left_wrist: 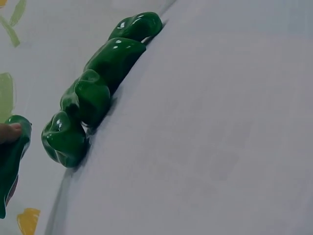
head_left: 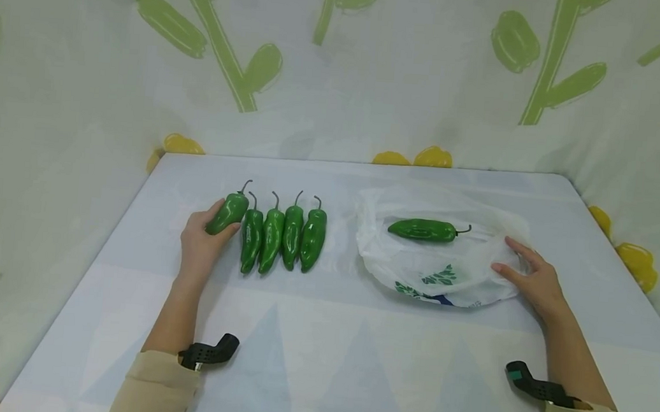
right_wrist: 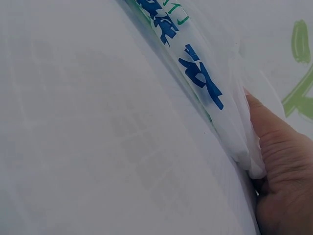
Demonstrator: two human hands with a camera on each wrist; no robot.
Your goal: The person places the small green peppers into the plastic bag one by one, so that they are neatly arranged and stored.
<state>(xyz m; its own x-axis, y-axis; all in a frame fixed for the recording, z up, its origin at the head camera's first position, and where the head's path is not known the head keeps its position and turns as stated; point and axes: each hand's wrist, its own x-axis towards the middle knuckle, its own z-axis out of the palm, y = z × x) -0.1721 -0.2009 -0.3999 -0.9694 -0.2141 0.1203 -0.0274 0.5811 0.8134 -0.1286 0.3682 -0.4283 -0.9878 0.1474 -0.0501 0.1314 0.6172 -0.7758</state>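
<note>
At the left, my left hand (head_left: 201,245) holds a green chili pepper (head_left: 232,212) between thumb and fingers, its stem pointing up. The left wrist view shows part of this held pepper (left_wrist: 13,156) beside a thumb. Just right of it, several green chili peppers (head_left: 272,240) lie side by side in a row, stems away from me. My right hand (head_left: 539,288) rests at the right edge of a white plastic bag (head_left: 374,234), thumb and index finger spread over it. One more chili pepper (head_left: 423,230) lies sideways on the bag, stem to the right.
A pale cloth with light blue triangles covers the table (head_left: 320,346). Behind it hangs a white curtain (head_left: 409,65) with green leaf prints and yellow shapes low down. Green and blue print (right_wrist: 200,78) marks the bag's near side.
</note>
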